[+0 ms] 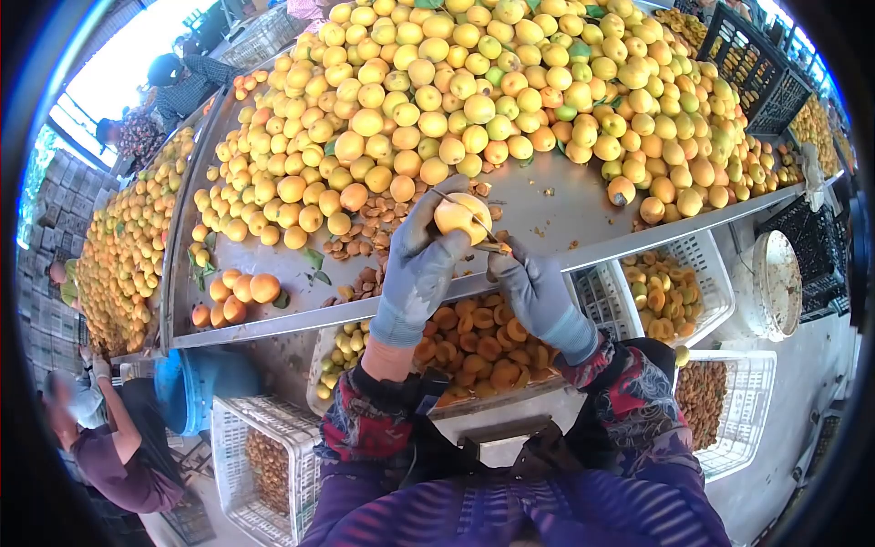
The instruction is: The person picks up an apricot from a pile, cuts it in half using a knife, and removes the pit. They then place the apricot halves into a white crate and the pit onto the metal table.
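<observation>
Nearest, patterned sleeves led to gloved hands. The left hand [421, 260] closed around an apricot [462, 217] above the metal table's [556, 214] near edge; the right hand [536, 290] gripped a knife [474, 226] in it. Risk: the blade could slip on the fruit and cut the left glove.

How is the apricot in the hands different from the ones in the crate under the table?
The held apricot is whole, round and pale yellow; the crate apricots are halved, deeper orange and piled together. The left hand grips the whole one above the table. Both are the same fruit.
</observation>
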Demonstrator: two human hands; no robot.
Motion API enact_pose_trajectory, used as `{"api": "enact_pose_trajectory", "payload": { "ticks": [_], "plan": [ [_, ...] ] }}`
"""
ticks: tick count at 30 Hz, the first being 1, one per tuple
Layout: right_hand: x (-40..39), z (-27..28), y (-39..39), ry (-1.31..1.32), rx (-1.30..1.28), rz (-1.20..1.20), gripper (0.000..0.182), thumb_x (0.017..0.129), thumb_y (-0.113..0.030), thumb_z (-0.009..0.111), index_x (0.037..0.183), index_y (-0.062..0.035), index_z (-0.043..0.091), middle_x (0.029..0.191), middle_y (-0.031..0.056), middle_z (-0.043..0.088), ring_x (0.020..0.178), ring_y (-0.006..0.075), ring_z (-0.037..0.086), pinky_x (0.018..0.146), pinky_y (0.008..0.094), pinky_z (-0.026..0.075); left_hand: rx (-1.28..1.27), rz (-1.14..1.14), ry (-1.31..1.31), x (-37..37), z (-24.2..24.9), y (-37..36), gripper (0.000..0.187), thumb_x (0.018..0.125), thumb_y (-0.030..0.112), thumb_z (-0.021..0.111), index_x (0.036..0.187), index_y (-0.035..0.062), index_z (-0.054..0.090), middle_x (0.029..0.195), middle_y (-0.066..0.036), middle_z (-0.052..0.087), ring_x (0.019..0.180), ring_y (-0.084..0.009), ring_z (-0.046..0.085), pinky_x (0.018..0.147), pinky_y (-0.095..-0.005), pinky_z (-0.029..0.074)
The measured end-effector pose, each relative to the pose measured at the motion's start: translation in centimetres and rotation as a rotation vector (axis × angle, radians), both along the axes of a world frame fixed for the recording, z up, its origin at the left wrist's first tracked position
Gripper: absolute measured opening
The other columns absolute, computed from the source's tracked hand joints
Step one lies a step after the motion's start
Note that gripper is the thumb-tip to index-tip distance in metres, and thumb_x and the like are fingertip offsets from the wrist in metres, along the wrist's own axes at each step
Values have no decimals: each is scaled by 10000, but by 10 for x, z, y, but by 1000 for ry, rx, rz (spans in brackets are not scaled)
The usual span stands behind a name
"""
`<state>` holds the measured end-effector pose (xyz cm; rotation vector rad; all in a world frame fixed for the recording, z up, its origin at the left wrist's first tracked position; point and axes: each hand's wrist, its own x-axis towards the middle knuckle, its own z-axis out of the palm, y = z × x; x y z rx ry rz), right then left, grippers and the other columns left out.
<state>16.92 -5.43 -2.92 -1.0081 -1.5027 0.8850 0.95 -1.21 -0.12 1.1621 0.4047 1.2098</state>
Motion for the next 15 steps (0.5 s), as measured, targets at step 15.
{"api": "enact_pose_trajectory", "payload": {
  "ticks": [15],
  "plan": [
    [1,8,2,-125,-28,26,291,958,-277,523,958,13,553,594,114,466,539,170,442,521,296,401,-269,-6,-309,6,4,-8,445,880,144,635,1266,-4,470,1146,-113,589,1029,-206,579,924,-354,463]
  ]
}}
